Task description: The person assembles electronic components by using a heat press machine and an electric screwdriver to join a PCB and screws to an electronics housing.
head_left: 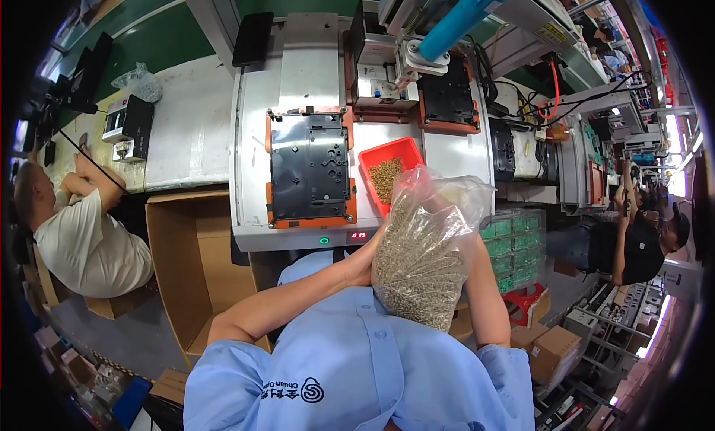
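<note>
A clear plastic bag [421, 263], bulging with small brass-coloured metal pieces that look like screws, is held tilted in front of my chest. Its upper end lies over the right side of a red tray [365, 163], where a heap of similar pieces [385, 178] sits. My left hand [363, 263] grips the bag's left side, its fingertips hidden behind the plastic. On the other side, my right hand [445, 196] holds the bag near its mouth, mostly covered by the crinkled film. Left of the tray, a black plastic panel [309, 167] rests in an orange fixture [348, 208].
A machine with a blue cylinder [465, 21] stands beyond the tray. Another black panel [449, 96] is at its right. An open cardboard box [167, 260] stands at my left, green bins [514, 245] at my right. Co-workers sit on both sides.
</note>
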Demonstrator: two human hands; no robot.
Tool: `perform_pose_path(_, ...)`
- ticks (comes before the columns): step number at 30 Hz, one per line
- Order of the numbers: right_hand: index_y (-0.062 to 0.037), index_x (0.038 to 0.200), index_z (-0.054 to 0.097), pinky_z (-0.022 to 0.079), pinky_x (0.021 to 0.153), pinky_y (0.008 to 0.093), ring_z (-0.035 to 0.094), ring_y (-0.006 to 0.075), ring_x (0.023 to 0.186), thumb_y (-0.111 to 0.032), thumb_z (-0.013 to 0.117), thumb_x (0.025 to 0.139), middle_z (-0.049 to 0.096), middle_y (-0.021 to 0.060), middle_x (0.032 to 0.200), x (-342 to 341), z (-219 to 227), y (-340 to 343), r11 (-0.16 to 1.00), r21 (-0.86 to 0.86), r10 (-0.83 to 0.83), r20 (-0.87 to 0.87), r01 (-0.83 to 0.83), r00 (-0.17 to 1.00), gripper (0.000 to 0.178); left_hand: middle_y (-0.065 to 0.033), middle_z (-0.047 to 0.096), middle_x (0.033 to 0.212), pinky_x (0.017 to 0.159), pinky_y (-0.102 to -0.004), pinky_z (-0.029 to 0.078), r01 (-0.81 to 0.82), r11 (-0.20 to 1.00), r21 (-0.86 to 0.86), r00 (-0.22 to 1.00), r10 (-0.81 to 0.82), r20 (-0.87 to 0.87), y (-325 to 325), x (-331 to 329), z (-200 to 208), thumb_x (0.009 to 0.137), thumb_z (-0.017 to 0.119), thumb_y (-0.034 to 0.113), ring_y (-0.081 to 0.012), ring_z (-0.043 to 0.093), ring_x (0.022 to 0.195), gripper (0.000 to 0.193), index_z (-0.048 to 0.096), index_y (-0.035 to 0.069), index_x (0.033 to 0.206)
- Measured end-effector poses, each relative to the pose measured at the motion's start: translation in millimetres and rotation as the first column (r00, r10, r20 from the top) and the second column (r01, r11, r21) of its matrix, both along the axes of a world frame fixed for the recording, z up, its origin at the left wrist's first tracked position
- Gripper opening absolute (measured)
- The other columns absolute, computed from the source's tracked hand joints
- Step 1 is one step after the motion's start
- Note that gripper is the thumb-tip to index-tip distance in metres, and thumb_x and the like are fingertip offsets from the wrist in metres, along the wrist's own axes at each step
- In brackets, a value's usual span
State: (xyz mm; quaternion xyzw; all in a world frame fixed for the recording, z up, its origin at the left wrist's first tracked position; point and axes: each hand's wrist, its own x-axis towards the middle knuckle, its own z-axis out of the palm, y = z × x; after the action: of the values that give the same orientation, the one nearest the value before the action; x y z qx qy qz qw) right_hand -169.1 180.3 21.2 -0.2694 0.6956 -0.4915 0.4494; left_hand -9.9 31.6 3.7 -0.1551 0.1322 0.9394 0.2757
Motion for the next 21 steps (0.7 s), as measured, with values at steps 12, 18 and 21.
perform_pose_path(12,-0.0022,0.121,0.051,0.047,0.08,0.0297,0.056,0.0165,0.098,-0.021,0.05,0.095,0.056,0.0092,0.113,12.7,-31.8,22.6,0.865,0.057,-0.472,0.427,0.498,0.771,0.032,-0.0125,0.047,0.138,0.1,-0.0408,0.045,-0.058,0.998,0.01,0.99,0.056,0.133,-1.5,-0.1,12.6,0.097,0.035,0.055,-0.024,0.053,0.119,0.064,0.037,0.01,0.142)
perform_pose_path(18,-0.0016,0.107,0.064,0.051,0.069,0.0284,0.062,0.0147,0.083,-0.018,0.057,0.092,0.065,0.0073,0.096,15.5,-45.0,29.4,0.704,0.183,-0.631,0.603,0.686,0.488,0.023,-0.0089,0.04,0.143,0.104,-0.0404,0.042,0.026,1.0,-0.016,0.998,-0.025,0.062,-2.5,-0.5,8.9,0.093,0.032,0.063,-0.022,0.046,0.126,0.073,0.028,0.013,0.146)
perform_pose_path(21,-0.0016,0.108,0.063,0.051,0.07,0.0285,0.061,0.0149,0.083,-0.018,0.057,0.092,0.064,0.0072,0.097,15.0,-32.0,23.5,0.746,0.131,-0.62,0.493,0.653,0.61,0.024,-0.0091,0.039,0.144,0.104,-0.0408,0.042,0.025,1.0,-0.007,0.998,-0.024,0.055,-1.9,-0.7,3.8,0.093,0.031,0.065,-0.0223,0.046,0.126,0.074,0.026,0.013,0.147)
